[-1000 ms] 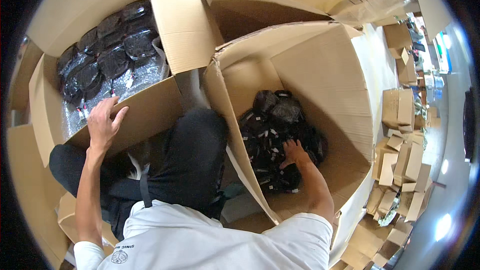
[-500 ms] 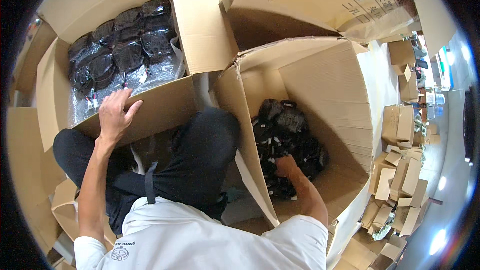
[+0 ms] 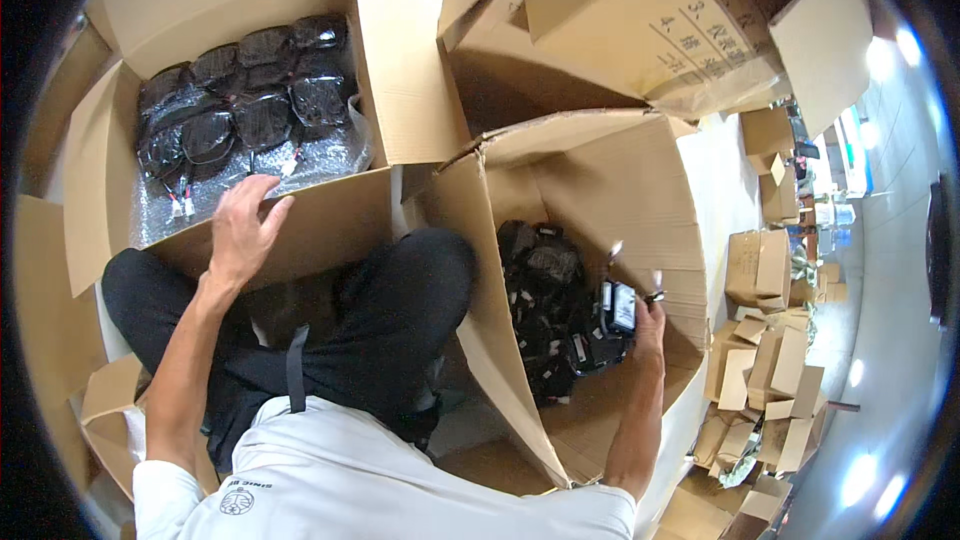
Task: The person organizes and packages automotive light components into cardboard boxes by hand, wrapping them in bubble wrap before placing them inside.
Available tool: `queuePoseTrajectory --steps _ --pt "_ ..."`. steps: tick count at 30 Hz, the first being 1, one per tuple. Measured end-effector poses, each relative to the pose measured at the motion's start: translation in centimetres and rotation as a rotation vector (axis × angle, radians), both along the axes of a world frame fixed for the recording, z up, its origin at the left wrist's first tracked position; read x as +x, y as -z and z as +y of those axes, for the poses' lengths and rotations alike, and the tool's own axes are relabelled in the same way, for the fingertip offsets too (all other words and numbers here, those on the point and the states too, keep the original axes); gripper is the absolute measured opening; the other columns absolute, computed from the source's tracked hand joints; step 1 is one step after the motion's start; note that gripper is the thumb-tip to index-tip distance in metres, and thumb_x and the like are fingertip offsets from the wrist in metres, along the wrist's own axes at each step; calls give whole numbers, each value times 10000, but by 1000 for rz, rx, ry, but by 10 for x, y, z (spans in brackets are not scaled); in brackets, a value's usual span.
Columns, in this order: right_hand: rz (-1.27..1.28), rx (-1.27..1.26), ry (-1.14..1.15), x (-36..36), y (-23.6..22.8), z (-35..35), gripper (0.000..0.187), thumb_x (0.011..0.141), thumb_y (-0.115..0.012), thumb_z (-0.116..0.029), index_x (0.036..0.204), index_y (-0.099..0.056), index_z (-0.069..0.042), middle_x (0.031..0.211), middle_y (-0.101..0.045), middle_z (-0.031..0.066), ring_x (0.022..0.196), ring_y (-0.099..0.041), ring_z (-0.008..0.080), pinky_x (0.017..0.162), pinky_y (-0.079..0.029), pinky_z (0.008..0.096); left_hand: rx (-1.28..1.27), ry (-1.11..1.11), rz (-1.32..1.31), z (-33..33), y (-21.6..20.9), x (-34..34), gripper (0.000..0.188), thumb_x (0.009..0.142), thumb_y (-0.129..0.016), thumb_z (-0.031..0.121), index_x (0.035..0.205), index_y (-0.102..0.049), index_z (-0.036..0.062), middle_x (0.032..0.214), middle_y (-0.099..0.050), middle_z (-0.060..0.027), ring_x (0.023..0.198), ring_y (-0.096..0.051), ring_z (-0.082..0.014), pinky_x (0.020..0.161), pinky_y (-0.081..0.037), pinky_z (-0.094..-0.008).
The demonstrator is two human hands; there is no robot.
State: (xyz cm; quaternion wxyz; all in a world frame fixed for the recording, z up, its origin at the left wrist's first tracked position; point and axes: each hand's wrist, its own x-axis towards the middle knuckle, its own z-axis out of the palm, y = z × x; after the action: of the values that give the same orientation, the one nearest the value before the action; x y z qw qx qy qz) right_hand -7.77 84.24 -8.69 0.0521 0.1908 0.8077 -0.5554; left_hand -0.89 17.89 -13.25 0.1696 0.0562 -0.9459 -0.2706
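Observation:
My left hand rests with spread fingers at the near edge of the left carton. Inside that carton, several black wrapped units sit in rows on bubble wrap, some with thin wires and white plugs. My right hand is down in the right carton, closed on a black wired unit with a pale label. Its loose wire ends stick up beside my fingers. Below and left of it lies a heap of similar black units, partly in shadow.
My bent legs lie between the two cartons. A large printed carton stands open beyond the right one. Several smaller cardboard boxes are stacked on the floor at the far right. Another open box stands at my left side.
My right hand has lifted a black wired unit from the heap and moved right toward the carton's side wall. My left hand stays at the left carton's edge.

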Motion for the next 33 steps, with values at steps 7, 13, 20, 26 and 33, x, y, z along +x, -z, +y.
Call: queuePoseTrajectory --steps 7,13,20,26,33 --pt "214 -350 -201 -58 -136 -156 379 918 -740 -238 1228 -629 -51 1059 -695 50 904 -676 137 753 -569 283 646 403 148 75 -86 -21 444 890 -743 235 1207 -618 -49 1253 -633 -199 1168 -618 -320 1015 -486 -394" --pt "248 -493 -432 -65 -176 -370 254 893 -764 -190 1060 -600 -91 975 -667 32 875 -647 134 786 -544 286 1622 707 -38 108 -111 -32 830 877 -791 305 1476 -320 -23 1180 -605 -125 950 -627 -163 801 -530 -291" --pt "156 -460 -931 -73 -121 -513 223 924 -728 -125 1110 -647 -32 1030 -666 1 899 -591 86 875 -485 258 1602 69 -83 8 -88 7 449 815 -779 71 1214 -571 63 929 -634 -8 741 -618 -95 527 -493 -236" --pt "149 -407 -1105 -57 -111 -603 291 943 -686 -83 1220 -657 2 1009 -674 0 884 -603 75 832 -488 230 1726 112 166 -43 -32 26 667 853 -740 100 1422 -392 58 1095 -608 -48 891 -635 -124 570 -536 -255" --pt "157 -298 -1021 -55 -99 -627 307 938 -725 -178 1164 -629 6 1005 -666 29 895 -602 99 820 -493 264 1314 3 353 -68 -46 25 565 801 -732 3 1314 -493 -3 1144 -619 -85 1022 -624 -181 853 -545 -330"
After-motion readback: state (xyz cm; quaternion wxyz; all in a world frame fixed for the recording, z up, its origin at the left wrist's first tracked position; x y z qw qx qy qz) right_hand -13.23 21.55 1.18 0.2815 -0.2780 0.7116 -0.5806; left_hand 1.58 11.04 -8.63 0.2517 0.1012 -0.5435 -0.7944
